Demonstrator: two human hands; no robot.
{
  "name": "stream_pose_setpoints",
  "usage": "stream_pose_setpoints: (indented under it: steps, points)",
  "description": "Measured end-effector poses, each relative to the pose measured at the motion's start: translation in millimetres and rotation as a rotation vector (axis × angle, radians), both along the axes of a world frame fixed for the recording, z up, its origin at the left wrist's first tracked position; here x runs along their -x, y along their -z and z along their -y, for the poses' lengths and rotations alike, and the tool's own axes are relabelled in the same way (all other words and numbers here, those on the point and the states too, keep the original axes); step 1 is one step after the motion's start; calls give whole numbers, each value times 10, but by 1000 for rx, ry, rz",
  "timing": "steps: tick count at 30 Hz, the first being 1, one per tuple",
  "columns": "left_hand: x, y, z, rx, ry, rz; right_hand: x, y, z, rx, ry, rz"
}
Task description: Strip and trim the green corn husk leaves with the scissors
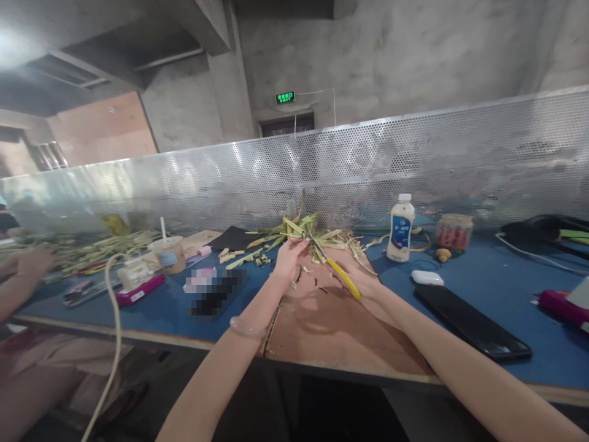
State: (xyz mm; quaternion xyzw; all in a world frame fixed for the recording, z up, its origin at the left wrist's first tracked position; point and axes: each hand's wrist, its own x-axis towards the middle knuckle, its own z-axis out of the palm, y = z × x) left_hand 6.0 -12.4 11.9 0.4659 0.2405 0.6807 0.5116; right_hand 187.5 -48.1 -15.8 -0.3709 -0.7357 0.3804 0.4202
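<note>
My right hand [356, 280] grips yellow-handled scissors [338, 271], whose blades point up and left into a pile of green and yellow leaf strips [304, 233]. My left hand [289, 258] pinches a leaf strip from that pile, just left of the blades. Both hands work over a brown board [331, 325] on the blue table [483, 282]. Small trimmed bits lie on the board below my hands. A clear bangle sits on my left wrist.
A white bottle [400, 236], a clear jar [454, 231], a white earbud case [427, 277] and a black phone [472, 322] lie to the right. A lidded drink cup [168, 253] and pink boxes stand to the left. Another person's hand [32, 261] works at far left. A perforated metal screen [368, 172] backs the table.
</note>
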Motion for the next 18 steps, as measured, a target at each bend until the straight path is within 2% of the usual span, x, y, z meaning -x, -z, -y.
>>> stream_pose_setpoints:
  steps: [9,18]
  points:
    - [-6,-5,-4,29,-11,13,15,88,-88,63,-17,-65]
    - [0,-12,10,43,-3,6,4,115,-137,120,-57,-37]
